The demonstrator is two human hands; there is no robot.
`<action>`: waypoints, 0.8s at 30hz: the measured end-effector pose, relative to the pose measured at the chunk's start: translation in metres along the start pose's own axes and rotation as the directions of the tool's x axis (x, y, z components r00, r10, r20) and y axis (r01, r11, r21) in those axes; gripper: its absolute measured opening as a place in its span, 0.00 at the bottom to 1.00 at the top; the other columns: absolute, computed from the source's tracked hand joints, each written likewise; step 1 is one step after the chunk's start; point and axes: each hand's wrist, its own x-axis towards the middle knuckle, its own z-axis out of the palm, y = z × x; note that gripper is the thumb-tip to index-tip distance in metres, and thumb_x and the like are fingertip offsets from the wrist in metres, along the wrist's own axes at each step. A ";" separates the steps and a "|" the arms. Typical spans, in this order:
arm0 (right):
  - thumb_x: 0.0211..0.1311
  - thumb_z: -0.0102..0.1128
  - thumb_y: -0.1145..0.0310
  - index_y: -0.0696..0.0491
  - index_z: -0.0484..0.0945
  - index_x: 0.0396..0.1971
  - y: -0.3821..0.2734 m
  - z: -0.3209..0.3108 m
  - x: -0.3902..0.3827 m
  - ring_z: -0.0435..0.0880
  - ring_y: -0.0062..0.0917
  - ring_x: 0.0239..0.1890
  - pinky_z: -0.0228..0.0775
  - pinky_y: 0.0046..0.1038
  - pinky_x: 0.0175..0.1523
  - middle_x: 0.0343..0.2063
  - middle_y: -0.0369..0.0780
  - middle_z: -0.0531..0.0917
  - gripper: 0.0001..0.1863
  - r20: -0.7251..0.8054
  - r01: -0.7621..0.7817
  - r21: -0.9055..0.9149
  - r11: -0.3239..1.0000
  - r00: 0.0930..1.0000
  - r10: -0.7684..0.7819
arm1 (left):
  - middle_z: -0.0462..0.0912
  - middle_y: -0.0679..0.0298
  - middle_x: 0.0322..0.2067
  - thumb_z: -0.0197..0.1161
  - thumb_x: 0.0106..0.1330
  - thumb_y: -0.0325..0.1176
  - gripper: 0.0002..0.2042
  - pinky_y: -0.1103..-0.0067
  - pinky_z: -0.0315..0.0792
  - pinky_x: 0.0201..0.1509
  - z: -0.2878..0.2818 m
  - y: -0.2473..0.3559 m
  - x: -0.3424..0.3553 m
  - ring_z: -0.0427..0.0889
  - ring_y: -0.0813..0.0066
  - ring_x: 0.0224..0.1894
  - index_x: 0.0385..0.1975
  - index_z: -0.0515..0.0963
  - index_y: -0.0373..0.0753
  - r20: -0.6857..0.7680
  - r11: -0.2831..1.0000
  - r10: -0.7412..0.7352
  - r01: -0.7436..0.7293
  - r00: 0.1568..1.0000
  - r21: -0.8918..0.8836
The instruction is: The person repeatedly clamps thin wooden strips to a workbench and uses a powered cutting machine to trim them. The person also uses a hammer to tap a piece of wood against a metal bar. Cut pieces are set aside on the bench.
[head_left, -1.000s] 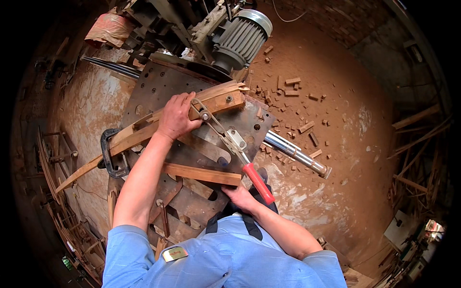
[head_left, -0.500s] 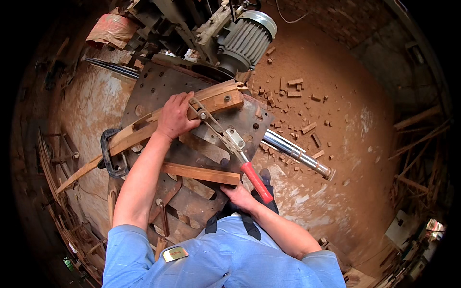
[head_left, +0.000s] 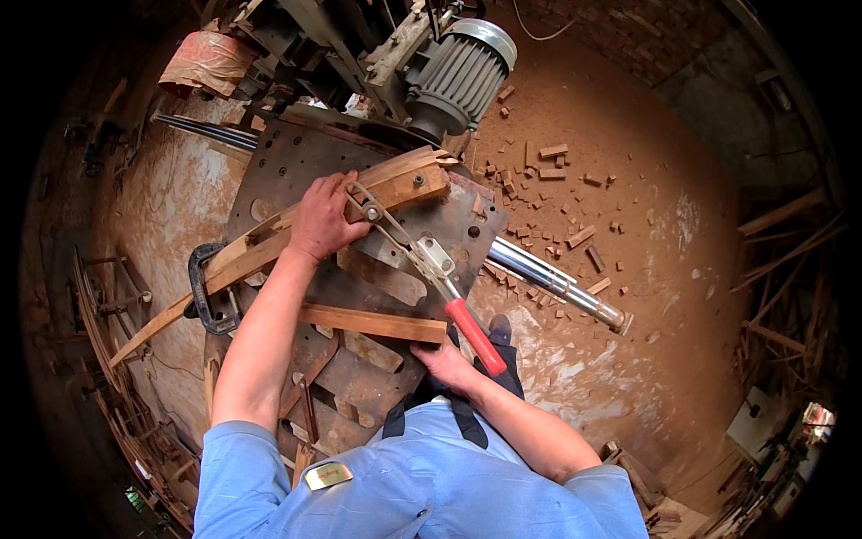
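My left hand (head_left: 325, 216) grips the long curved wooden piece (head_left: 401, 184) lying across the perforated steel plate (head_left: 285, 169), its fingers wrapped over the wood beside the toggle clamp (head_left: 372, 212). The clamp's red handle (head_left: 476, 336) points down toward me, right of a short straight wooden bar (head_left: 373, 323). My right hand (head_left: 442, 363) is curled at the right end of that bar, low by the plate edge; what its fingertips hold is hidden. A black C-clamp (head_left: 208, 286) straddles the curved piece at the left.
A machine with a finned motor (head_left: 453, 76) stands beyond the plate. Steel rods (head_left: 561, 286) extend to the right and upper left. Small wood offcuts (head_left: 552, 174) litter the floor at right. Timber is piled along the left (head_left: 126, 377) and right (head_left: 777, 269) sides.
The plate, with the clamped wood and both my hands on it, has shifted slightly left relative to the motor and rods. My grips look the same.
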 end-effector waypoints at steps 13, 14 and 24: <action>0.67 0.60 0.63 0.60 0.62 0.64 -0.001 0.006 -0.001 0.69 0.30 0.62 0.58 0.30 0.67 0.59 0.43 0.73 0.30 -0.043 0.034 0.042 0.999 0.999 -0.032 | 0.77 0.54 0.51 0.74 0.45 0.43 0.37 0.67 0.70 0.60 -0.003 0.001 -0.003 0.75 0.55 0.54 0.58 0.73 0.35 0.017 1.000 -0.026 0.026 1.000 -0.001; 0.68 0.60 0.63 0.59 0.61 0.65 -0.005 0.005 -0.003 0.69 0.30 0.62 0.59 0.30 0.67 0.59 0.43 0.73 0.31 -0.036 0.022 0.081 0.996 0.999 -0.019 | 0.77 0.54 0.52 0.74 0.45 0.44 0.37 0.67 0.69 0.61 -0.003 0.002 -0.002 0.74 0.55 0.54 0.58 0.73 0.35 0.026 0.999 -0.037 0.037 0.999 -0.009; 0.69 0.58 0.58 0.62 0.63 0.63 -0.018 0.001 -0.018 0.73 0.29 0.57 0.64 0.29 0.63 0.55 0.44 0.77 0.30 -0.001 -0.136 0.217 0.967 0.990 0.140 | 0.75 0.51 0.53 0.75 0.45 0.47 0.41 0.66 0.68 0.61 0.002 0.000 0.001 0.73 0.53 0.56 0.60 0.70 0.33 0.056 0.993 -0.056 0.061 0.997 -0.097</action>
